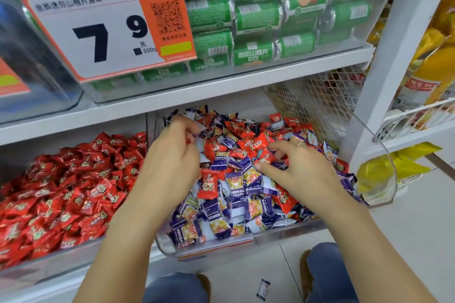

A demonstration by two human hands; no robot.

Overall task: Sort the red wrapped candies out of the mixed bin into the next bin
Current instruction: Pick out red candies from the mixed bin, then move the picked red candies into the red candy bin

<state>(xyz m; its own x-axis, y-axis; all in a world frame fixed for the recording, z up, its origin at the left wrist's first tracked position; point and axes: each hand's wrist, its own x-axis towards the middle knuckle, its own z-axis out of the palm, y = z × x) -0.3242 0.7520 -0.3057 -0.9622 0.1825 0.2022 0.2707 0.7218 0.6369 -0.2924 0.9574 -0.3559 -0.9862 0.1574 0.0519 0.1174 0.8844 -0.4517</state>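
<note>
White shop shelving is filling the head view, with green snack rolls stacked on the upper shelf behind an orange price sign reading 7.9. Below, a clear mixed bin is holding purple wrapped candies and red wrapped candies jumbled together, and the next bin just to its left is lying heaped with red ones only. Both hands are reaching into the mixed bin: the left hand is curling its fingers around something red, while the right hand is pinching a red candy between thumb and forefinger. One stray candy is lying on the floor between the person's knees.
</note>
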